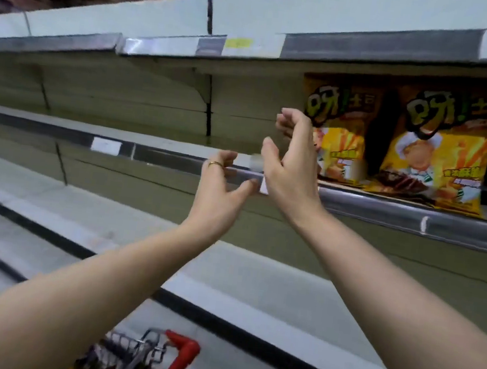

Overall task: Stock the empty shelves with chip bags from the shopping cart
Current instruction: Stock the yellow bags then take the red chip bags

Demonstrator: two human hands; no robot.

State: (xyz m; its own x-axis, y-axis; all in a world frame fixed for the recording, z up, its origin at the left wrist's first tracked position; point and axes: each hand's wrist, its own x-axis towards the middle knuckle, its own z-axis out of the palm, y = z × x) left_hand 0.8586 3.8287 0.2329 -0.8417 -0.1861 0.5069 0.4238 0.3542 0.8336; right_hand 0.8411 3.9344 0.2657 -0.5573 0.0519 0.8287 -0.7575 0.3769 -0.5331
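Two yellow-orange chip bags stand upright on the upper-middle shelf [179, 149]: one [337, 134] just right of my hands, another [440, 152] further right. My right hand [290, 162] is raised in front of the shelf edge, fingers loosely curved, holding nothing, just left of the nearer bag. My left hand [220, 187], with a ring on one finger, hovers a little lower and left, fingers spread and relaxed, also holding nothing. The shopping cart [155, 359], with a red handle and wire basket, shows at the bottom.
White shelves run in tiers to the left and below, with price-label strips [105, 146] along their front edges. A top shelf [254, 24] overhangs the bags. A shelf bracket [209, 104] stands left of my hands.
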